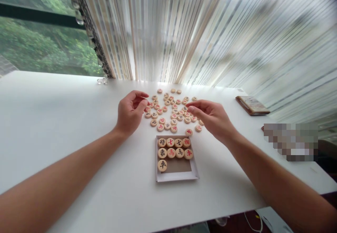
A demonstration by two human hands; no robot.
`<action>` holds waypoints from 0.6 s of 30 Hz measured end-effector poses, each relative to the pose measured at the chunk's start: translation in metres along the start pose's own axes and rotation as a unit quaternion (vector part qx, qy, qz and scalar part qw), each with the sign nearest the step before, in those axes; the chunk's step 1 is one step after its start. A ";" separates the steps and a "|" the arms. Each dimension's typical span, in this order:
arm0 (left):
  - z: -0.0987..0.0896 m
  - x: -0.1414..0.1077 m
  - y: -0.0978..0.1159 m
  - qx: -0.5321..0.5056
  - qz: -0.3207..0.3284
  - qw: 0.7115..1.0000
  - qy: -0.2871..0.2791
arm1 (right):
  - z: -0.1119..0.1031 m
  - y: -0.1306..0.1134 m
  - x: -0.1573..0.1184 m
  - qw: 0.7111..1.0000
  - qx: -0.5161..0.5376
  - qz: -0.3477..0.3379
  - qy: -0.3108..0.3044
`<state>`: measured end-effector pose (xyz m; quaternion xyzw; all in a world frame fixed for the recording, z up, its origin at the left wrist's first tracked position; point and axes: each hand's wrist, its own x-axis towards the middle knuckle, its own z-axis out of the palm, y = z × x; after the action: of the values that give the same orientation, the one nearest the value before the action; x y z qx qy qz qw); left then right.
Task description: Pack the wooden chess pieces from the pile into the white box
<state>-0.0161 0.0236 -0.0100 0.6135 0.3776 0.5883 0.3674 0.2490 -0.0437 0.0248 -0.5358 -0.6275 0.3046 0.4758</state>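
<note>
My left hand (131, 112) hovers at the left side of a scatter of round wooden Chinese chess pieces (160, 111), its fingers curved and the thumb apart from the index finger. Nothing shows in its grasp. On the right side of the scatter is my right hand (212, 119), thumb and index finger slightly apart close to a piece (185, 108); I see no piece held. Nearer to me lies a shallow square box (177, 177). Two full rows of pieces with red or black characters fill its far part, and a single black-marked piece (162, 165) sits in its third row, at the left.
The white table (105, 187) runs up to a string curtain (163, 33) and a window (39, 43). Clear beads (102, 80) rest at the far edge. A brown book-like object (252, 105) lies at the right, with a blurred-out item (292, 141) nearer.
</note>
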 end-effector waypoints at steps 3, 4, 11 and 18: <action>-0.007 0.007 -0.004 0.030 0.011 0.999 0.025 | -0.004 0.020 0.032 0.995 0.005 -0.034 0.093; -0.008 0.009 -0.005 0.039 0.009 0.999 0.029 | -0.006 0.028 0.040 0.991 0.006 -0.041 0.126; -0.006 0.007 -0.009 0.131 -0.025 0.991 0.004 | -0.005 0.065 0.033 0.979 -0.040 -0.068 0.188; -0.005 0.005 -0.009 0.185 0.003 0.982 -0.034 | 0.004 0.059 0.019 0.976 -0.116 -0.115 0.144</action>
<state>-0.0210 0.0319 -0.0162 0.6921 0.4653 0.4878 0.2580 0.2683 -0.0109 -0.0242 -0.5497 -0.6410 0.0928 0.5276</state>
